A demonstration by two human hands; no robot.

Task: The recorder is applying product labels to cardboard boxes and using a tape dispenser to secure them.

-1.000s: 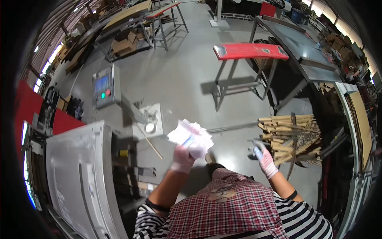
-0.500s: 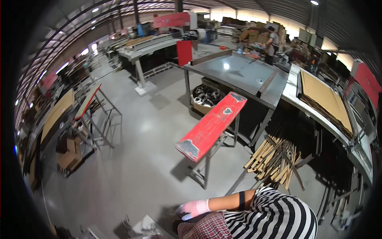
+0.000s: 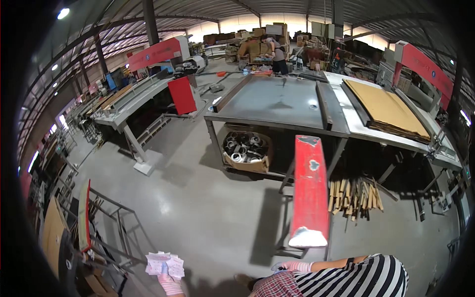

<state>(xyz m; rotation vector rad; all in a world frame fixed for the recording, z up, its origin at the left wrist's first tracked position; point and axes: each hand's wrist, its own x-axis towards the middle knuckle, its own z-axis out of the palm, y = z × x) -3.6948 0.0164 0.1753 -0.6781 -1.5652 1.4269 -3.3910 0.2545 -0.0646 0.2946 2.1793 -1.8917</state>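
Observation:
My left hand [image 3: 170, 284], in a pink-striped glove, is closed on a small bunch of pinkish-white papers [image 3: 174, 266]. They fan out above its fingers at the lower left. My right hand [image 3: 292, 266], in a similar glove with a bluish-purple finger part, rests low beside red plaid cloth [image 3: 278, 286]. Its fingers are too small and partly hidden to read. Ahead of it a long red bench [image 3: 310, 198] stands on a metal frame, its coating scraped at both ends and in one patch.
A steel-topped table [image 3: 277, 101] stands beyond, with a box of round parts [image 3: 247, 168] beneath. Wooden strips [image 3: 354, 198] lie on the floor at right, below stacked brown boards [image 3: 388, 109]. A metal rack [image 3: 121, 222] is at left. Another person [image 3: 277, 54] works far back.
My view has turned to the right, so the bench now points straight away from me. My left hand has come into view with the papers.

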